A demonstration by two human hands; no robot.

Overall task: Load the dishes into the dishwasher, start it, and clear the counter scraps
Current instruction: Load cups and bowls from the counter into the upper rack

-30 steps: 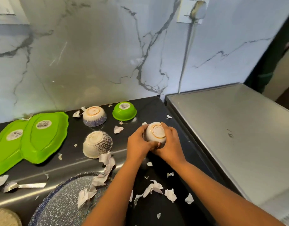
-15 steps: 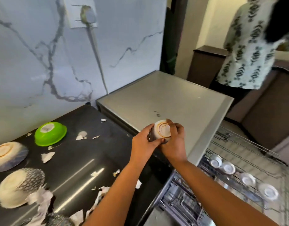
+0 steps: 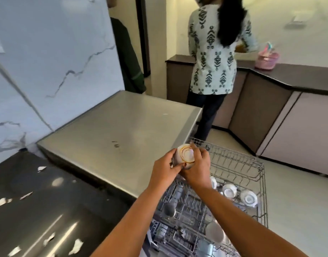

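The person's left forearm point(image 3: 126, 219) and right forearm point(image 3: 242, 216) are bare and slim along all their visible length, and the left grip point(image 3: 164, 169) and right grip point(image 3: 196, 170) are bare too.

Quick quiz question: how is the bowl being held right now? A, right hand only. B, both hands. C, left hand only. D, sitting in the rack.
B: the left hand and the right hand both grip the bowl, which is turned with its ringed base toward the camera.
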